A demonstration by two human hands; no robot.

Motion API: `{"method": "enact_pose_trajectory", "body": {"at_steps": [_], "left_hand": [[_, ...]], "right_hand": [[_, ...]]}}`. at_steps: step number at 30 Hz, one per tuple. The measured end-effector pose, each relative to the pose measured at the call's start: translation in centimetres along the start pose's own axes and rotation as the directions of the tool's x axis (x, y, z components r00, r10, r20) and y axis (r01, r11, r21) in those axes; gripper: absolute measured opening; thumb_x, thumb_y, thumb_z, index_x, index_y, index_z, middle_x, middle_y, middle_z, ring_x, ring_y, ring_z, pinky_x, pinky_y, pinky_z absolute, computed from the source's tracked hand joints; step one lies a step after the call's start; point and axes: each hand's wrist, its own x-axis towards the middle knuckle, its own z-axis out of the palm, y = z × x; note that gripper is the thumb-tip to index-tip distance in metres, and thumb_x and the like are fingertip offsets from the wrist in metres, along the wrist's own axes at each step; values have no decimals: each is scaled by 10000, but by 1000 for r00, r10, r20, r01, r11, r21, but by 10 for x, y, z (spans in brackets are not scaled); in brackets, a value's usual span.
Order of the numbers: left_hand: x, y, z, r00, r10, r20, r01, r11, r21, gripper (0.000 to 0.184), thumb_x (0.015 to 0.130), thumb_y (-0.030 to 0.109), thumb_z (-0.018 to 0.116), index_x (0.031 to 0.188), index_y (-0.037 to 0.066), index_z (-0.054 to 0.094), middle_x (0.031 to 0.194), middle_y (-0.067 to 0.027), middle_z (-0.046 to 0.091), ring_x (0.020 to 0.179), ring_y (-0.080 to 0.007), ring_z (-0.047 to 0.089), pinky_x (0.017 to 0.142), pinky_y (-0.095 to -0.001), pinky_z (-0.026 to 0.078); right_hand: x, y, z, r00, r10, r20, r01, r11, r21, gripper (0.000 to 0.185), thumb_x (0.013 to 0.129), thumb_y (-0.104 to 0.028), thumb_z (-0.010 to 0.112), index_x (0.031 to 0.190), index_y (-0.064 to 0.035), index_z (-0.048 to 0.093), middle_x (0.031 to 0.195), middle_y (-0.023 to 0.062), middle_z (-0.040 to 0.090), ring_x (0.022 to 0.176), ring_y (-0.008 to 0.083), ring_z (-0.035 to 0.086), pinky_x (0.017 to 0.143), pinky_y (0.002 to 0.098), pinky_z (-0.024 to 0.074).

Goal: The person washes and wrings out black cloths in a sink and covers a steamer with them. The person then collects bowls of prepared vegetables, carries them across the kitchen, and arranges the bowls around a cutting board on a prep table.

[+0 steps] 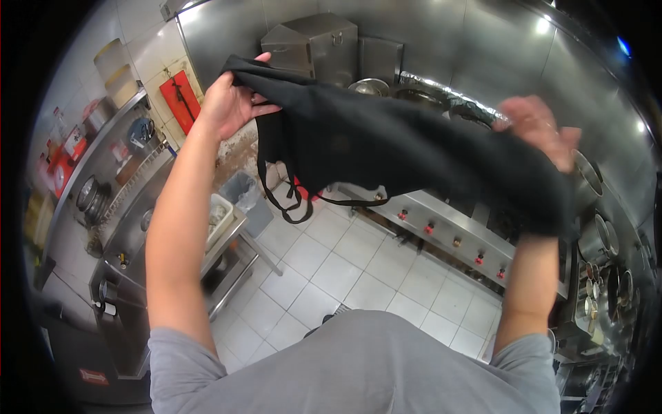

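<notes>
A black cloth (386, 138) with thin straps, like an apron, is stretched in the air between my hands at chest height or above. My left hand (238, 103) grips its upper left corner, with the thumb and fingers around the fabric. My right hand (541, 127) is blurred by motion at the cloth's right end, and its fingers look spread. The fabric drapes over the right wrist and hides part of it. Black straps (293, 207) dangle in loops below the left part of the cloth.
Behind the cloth runs a steel stove (441, 228) with red knobs. Shelves with bottles and bowls (93, 193) line the left wall. A grey bin (248, 207) and a steel table (231, 231) stand at left. Pots (596, 238) and ladles are at right. White tiles (331, 269) cover the floor.
</notes>
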Motion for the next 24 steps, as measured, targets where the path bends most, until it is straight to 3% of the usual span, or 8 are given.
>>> {"method": "enact_pose_trajectory", "body": {"at_steps": [3, 4, 6, 12, 15, 17, 19, 24], "left_hand": [[3, 1, 33, 983, 145, 117, -136, 987, -80, 543, 1092, 351, 230, 1526, 109, 448, 1275, -133, 654, 1153, -253, 657, 993, -425, 543], [3, -4, 49, 968, 172, 183, -148, 979, -137, 547, 1090, 343, 237, 1527, 83, 437, 1275, -137, 656, 1149, -254, 658, 1000, -415, 540], [2, -20, 68, 916, 215, 338, -122, 953, -278, 566, 1082, 338, 291, 1540, 19, 388, 1310, -151, 643, 1171, -263, 649, 1042, -406, 515], [-29, -27, 63, 886, 308, 346, -159, 904, -397, 626, 1061, 346, 378, 1548, -44, 326, 1454, -205, 539, 1308, -302, 564, 1144, -428, 422], [-54, -20, 27, 883, 342, 321, -237, 916, -323, 634, 996, 229, 547, 1529, -56, 356, 1446, -208, 548, 1309, -306, 570, 1149, -429, 422], [-67, -32, -9, 926, 293, 240, -284, 956, -71, 661, 929, 173, 667, 1492, -63, 416, 1396, -191, 594, 1251, -273, 617, 1105, -391, 472], [-81, -47, -25, 945, 253, 209, -251, 967, -37, 662, 902, 161, 704, 1467, -67, 446, 1370, -183, 613, 1223, -258, 634, 1078, -373, 491], [-98, -72, -62, 978, 75, 194, -74, 997, -12, 617, 875, 200, 734, 1385, -74, 521, 1307, -167, 648, 1177, -236, 656, 1034, -352, 514]], "right_hand": [[-48, 174, -41, 793, 483, -372, -600, 725, -338, 720, 999, -684, 445, 1319, -51, 564, 1282, 151, 667, 1096, 212, 671, 951, 381, 526], [-85, 193, 20, 611, 754, -241, -723, 655, 219, 829, 987, -720, 416, 1480, -56, 478, 1344, 163, 641, 1171, 241, 647, 1042, 363, 486], [-117, 245, 81, 618, 780, 102, -684, 470, 558, 902, 975, -720, 446, 1508, 8, 434, 1519, 177, 490, 1392, 261, 479, 1196, 370, 338], [-91, 291, 72, 685, 648, -333, -210, 613, 761, 224, 925, -216, 676, 1036, -21, 661, 1100, 127, 687, 1110, 293, 623, 1051, 411, 469], [-86, 228, 62, 543, 830, -126, -364, 368, 856, 584, 895, -558, 709, 1074, -7, 642, 1148, 141, 675, 1123, 304, 622, 1085, 506, 441], [-110, 241, 54, 265, 964, -9, -724, 206, 658, 924, 834, -701, 705, 1327, 64, 547, 1390, 213, 579, 1336, 305, 501, 1136, 486, 389], [-143, 266, 62, 199, 977, -72, -895, 211, 392, 595, 878, -499, 764, 1148, 22, 664, 1245, 168, 669, 1206, 243, 611, 1023, 410, 497], [-197, 312, 44, 372, 921, -117, -891, 318, -324, 156, 875, -163, 747, 996, -65, 758, 918, 75, 743, 846, 195, 659, 717, 339, 515]]}}
